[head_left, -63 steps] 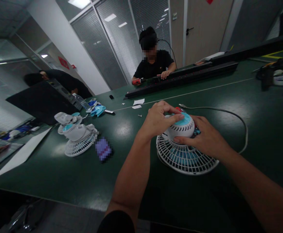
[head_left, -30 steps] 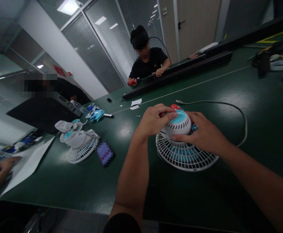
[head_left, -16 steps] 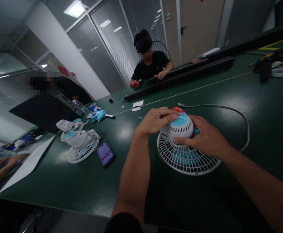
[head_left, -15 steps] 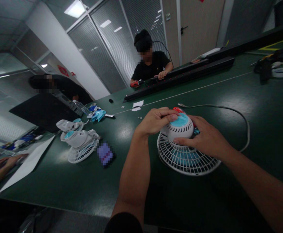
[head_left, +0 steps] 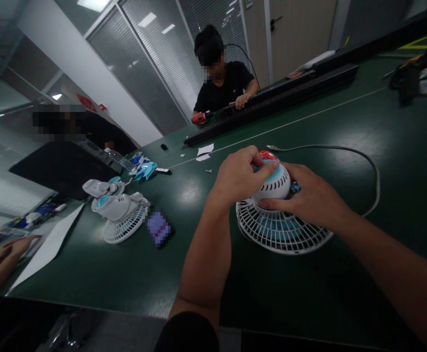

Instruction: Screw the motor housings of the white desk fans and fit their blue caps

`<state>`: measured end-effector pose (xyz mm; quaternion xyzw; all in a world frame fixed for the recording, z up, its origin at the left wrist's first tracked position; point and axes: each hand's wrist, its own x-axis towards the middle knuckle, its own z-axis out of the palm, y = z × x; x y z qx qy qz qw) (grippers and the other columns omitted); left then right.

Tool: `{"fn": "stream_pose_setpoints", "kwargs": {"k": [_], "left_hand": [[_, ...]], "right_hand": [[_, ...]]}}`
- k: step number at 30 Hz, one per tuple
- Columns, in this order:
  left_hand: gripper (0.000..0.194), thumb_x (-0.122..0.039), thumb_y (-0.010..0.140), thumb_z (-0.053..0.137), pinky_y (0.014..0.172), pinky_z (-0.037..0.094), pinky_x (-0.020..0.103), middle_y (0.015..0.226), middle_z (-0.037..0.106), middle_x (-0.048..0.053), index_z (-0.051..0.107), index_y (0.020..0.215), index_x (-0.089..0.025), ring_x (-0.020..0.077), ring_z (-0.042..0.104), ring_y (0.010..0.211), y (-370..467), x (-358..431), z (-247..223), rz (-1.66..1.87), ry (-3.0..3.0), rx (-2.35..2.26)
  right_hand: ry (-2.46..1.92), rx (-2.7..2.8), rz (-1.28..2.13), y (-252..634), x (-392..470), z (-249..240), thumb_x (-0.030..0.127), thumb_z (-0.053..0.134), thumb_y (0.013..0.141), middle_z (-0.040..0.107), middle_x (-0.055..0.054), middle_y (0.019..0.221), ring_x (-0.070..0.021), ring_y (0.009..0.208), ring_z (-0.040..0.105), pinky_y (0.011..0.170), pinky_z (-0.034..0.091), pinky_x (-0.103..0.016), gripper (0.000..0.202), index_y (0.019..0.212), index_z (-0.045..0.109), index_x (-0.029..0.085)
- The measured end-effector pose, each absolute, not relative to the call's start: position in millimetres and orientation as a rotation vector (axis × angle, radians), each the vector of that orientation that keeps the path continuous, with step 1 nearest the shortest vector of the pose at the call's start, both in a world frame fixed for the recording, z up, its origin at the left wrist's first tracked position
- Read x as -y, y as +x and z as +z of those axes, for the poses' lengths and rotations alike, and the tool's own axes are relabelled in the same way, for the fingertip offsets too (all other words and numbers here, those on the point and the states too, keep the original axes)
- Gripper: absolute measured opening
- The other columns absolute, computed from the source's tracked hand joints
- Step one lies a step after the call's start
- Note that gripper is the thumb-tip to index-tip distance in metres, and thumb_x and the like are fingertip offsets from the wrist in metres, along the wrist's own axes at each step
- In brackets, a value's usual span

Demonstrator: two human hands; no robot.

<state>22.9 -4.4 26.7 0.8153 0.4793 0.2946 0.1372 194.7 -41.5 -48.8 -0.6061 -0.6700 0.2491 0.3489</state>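
Observation:
A white fan (head_left: 285,233) lies grille down on the green table, its rounded motor housing with a light-blue cap pointing up. My left hand (head_left: 241,173) rests on top of the housing from the left, fingers curled and thumb pressed on the blue cap. Around the right side of the housing wraps my right hand (head_left: 307,195), its thumb along the lower front. A red part (head_left: 268,155) shows just behind the cap between my hands. What lies under my fingers is hidden.
A grey cable (head_left: 345,146) curves behind and right of the fan. To the left are another white fan (head_left: 125,230), a blurred purple object (head_left: 158,228) and light-blue parts (head_left: 145,169). Across the table, a person holds a red tool (head_left: 200,118) by a long black bar (head_left: 272,105).
The whole view has shifted slightly. My left hand's fingers have curled up more, and its thumb has moved right over the blue cap. My right hand still holds the housing.

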Motion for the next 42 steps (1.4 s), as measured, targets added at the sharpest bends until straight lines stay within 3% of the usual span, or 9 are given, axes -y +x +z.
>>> {"fn": "stream_pose_setpoints", "kwargs": {"k": [6, 10, 13, 17, 23, 28, 35, 39, 42], "left_hand": [[0.033, -0.040, 0.090, 0.069, 0.062, 0.033, 0.032, 0.072, 0.060, -0.001, 0.050, 0.071, -0.022, 0.0140, 0.049, 0.066, 37, 14, 27, 0.910, 2.375, -1.554], [0.033, -0.044, 0.089, 0.071, 0.062, 0.033, 0.032, 0.072, 0.061, 0.000, 0.055, 0.071, -0.021, 0.0144, 0.050, 0.067, 35, 17, 28, 0.895, 2.351, -1.609], [0.027, -0.045, 0.087, 0.075, 0.065, 0.040, 0.031, 0.081, 0.064, 0.001, 0.066, 0.082, -0.020, 0.0135, 0.054, 0.071, 26, 17, 30, 0.868, 2.357, -1.492], [0.016, -0.034, 0.092, 0.073, 0.082, 0.051, 0.030, 0.100, 0.065, 0.003, 0.077, 0.099, -0.021, 0.0139, 0.060, 0.086, 12, 9, 28, 0.869, 2.454, -1.231], [0.023, -0.033, 0.097, 0.066, 0.094, 0.053, 0.032, 0.108, 0.063, 0.005, 0.079, 0.114, -0.025, 0.0169, 0.061, 0.100, -5, -16, 20, 0.750, 2.479, -0.960], [0.023, -0.036, 0.098, 0.064, 0.093, 0.052, 0.032, 0.102, 0.063, 0.004, 0.081, 0.113, -0.029, 0.0162, 0.060, 0.097, -15, -30, 17, 0.710, 2.407, -0.775], [0.023, -0.035, 0.095, 0.069, 0.087, 0.053, 0.031, 0.095, 0.066, 0.003, 0.081, 0.113, -0.027, 0.0153, 0.062, 0.090, -13, -17, 25, 0.727, 2.353, -0.901], [0.027, -0.042, 0.083, 0.082, 0.077, 0.051, 0.028, 0.095, 0.069, 0.004, 0.081, 0.100, -0.021, 0.0144, 0.062, 0.086, -2, -6, 28, 0.816, 2.269, -1.056], [0.030, -0.048, 0.083, 0.080, 0.072, 0.049, 0.029, 0.090, 0.070, 0.003, 0.075, 0.086, -0.018, 0.0138, 0.061, 0.080, 10, 0, 31, 0.827, 2.278, -1.226]], "right_hand": [[-1.589, 1.726, 0.640, 196, 43, -48, 0.076, 0.079, 0.057, 0.062, -0.014, 0.138, -0.0404, 0.118, 0.066, 0.097, 0.057, -0.063, 0.104, 0.146, 0.058, 0.025], [-1.579, 1.742, 0.618, 196, 42, -49, 0.076, 0.079, 0.057, 0.062, -0.014, 0.139, -0.0409, 0.118, 0.066, 0.095, 0.057, -0.064, 0.105, 0.146, 0.059, 0.025], [-1.547, 1.745, 0.584, 197, 42, -50, 0.076, 0.079, 0.058, 0.063, -0.014, 0.137, -0.0393, 0.115, 0.067, 0.094, 0.058, -0.063, 0.102, 0.145, 0.060, 0.026], [-1.528, 1.726, 0.605, 199, 40, -52, 0.073, 0.081, 0.055, 0.066, -0.013, 0.133, -0.0377, 0.116, 0.067, 0.095, 0.058, -0.060, 0.101, 0.142, 0.062, 0.025], [-1.529, 1.737, 0.607, 199, 37, -54, 0.075, 0.082, 0.054, 0.063, -0.012, 0.139, -0.0371, 0.121, 0.065, 0.103, 0.055, -0.060, 0.108, 0.147, 0.057, 0.026], [-1.554, 1.749, 0.598, 197, 38, -53, 0.077, 0.081, 0.053, 0.064, -0.012, 0.137, -0.0377, 0.117, 0.066, 0.099, 0.056, -0.060, 0.107, 0.143, 0.061, 0.024], [-1.563, 1.739, 0.578, 197, 38, -55, 0.081, 0.081, 0.052, 0.065, -0.014, 0.134, -0.0390, 0.116, 0.065, 0.099, 0.054, -0.062, 0.112, 0.144, 0.060, 0.021], [-1.554, 1.724, 0.632, 199, 38, -55, 0.080, 0.082, 0.053, 0.065, -0.014, 0.137, -0.0400, 0.116, 0.065, 0.099, 0.053, -0.064, 0.112, 0.146, 0.059, 0.023], [-1.558, 1.719, 0.641, 199, 38, -54, 0.078, 0.083, 0.052, 0.065, -0.013, 0.138, -0.0405, 0.117, 0.064, 0.101, 0.052, -0.066, 0.111, 0.146, 0.059, 0.025]]}}
